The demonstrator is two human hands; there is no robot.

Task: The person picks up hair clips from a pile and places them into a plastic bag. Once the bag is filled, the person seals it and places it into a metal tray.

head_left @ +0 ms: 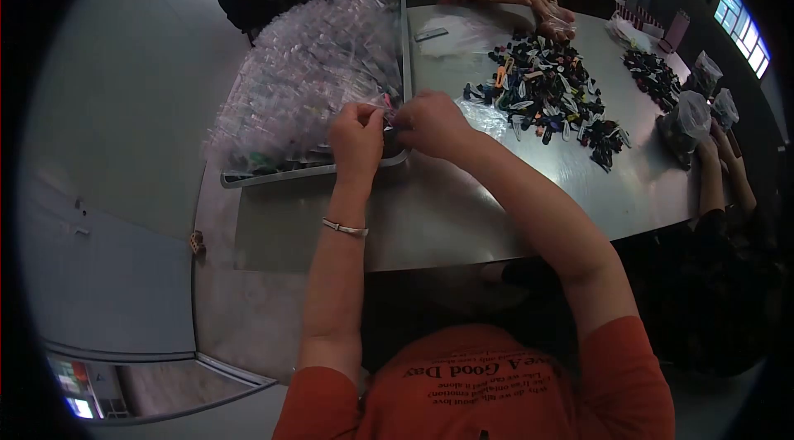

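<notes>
My left hand [356, 141], a bracelet on its wrist, pinches the edge of a small clear plastic bag [380, 102] over the near right corner of the tray. Closed fingers of my right hand [437, 123] meet the same bag from the right. Something pinkish shows at the bag, too small to name. Beneath and left of my hands, a heap of filled clear bags [310, 68] rises above the grey tray [314, 175]. To the right of my right hand lie loose clear bags [484, 116] and a pile of mostly dark hair clips [550, 84].
Across the metal table [463, 225], a person's hands [552, 16] hold clear plastic beside more bags [459, 33]. A smaller clip pile [652, 76] lies at right. Another person's hands [718, 155] are near dark-filled plastic bags [688, 121] at the right edge.
</notes>
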